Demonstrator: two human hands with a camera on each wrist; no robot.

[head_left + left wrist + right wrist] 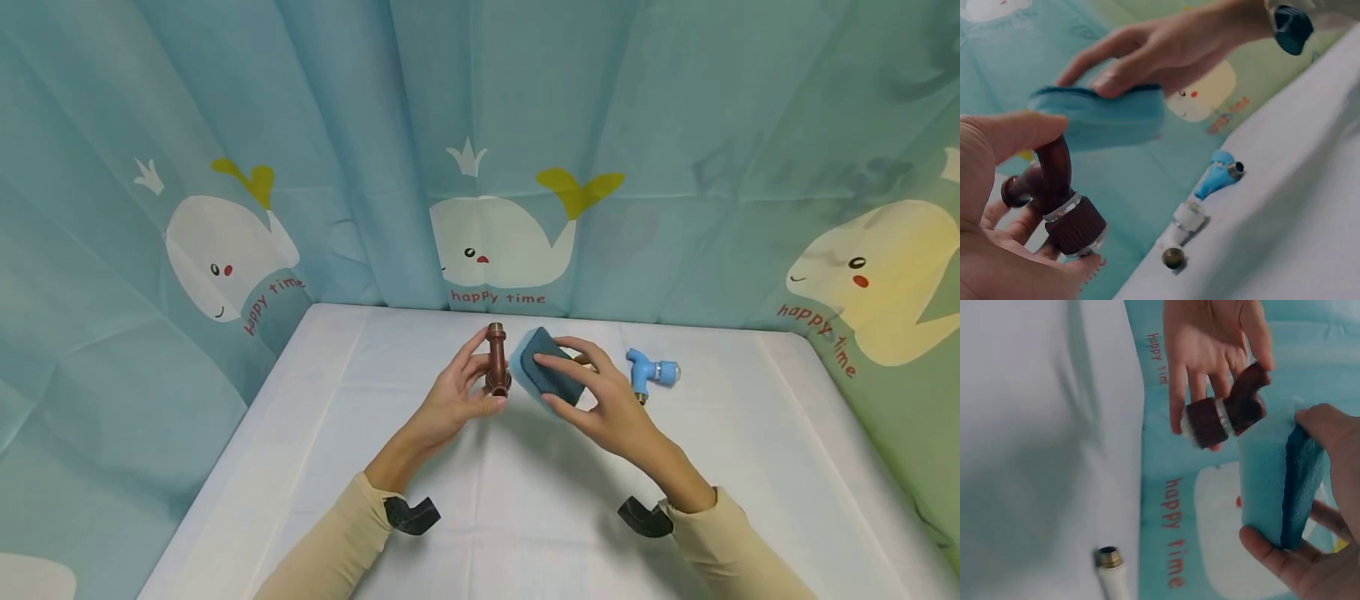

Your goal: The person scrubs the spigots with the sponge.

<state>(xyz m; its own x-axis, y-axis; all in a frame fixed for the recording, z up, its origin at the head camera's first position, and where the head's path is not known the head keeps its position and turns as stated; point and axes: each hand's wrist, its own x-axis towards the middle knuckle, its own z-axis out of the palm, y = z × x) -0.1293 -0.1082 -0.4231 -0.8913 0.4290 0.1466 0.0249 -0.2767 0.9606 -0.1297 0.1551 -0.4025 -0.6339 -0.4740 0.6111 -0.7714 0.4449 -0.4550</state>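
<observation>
My left hand [453,396] grips a dark brown plastic faucet [497,358], thumb on one end and fingers round the other. Its ribbed knob [1077,228] and bent spout show in the left wrist view. Just to the right, my right hand [611,400] holds a blue sponge [551,371] between thumb and fingertips, the darker scouring side toward the palm. Sponge and brown faucet are close together above the table; the right wrist view shows a small gap between the faucet [1225,412] and the sponge's light face [1264,484].
On the white table [360,400] behind my right hand lies a blue faucet [648,372]. Beside it is a white faucet [1186,220] with a brass-coloured threaded end, mostly hidden in the head view. A whale-print curtain [360,167] surrounds the table's back and sides.
</observation>
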